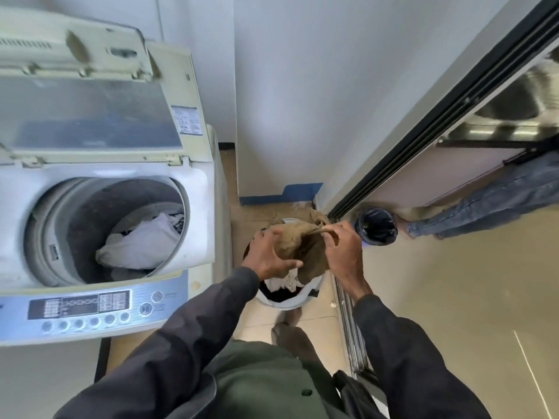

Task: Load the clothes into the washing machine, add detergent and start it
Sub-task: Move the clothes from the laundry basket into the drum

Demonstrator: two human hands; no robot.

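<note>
A top-loading washing machine (193, 182) stands at the left with its lid (90, 113) folded up. White and dark clothes (139, 240) lie in its drum. To its right, on the floor, a white laundry basket (305, 297) holds more white and dark clothes. Above the basket both hands hold a brown garment (298, 241). My left hand (269, 257) grips its bunched left part. My right hand (341, 247) pinches its upper right edge.
The control panel (90, 306) with buttons runs along the machine's front. A dark bin (378, 226) stands right of the basket by a sliding door track (348, 309). Jeans (499, 204) lie on the floor beyond it. A white wall (302, 116) is straight ahead.
</note>
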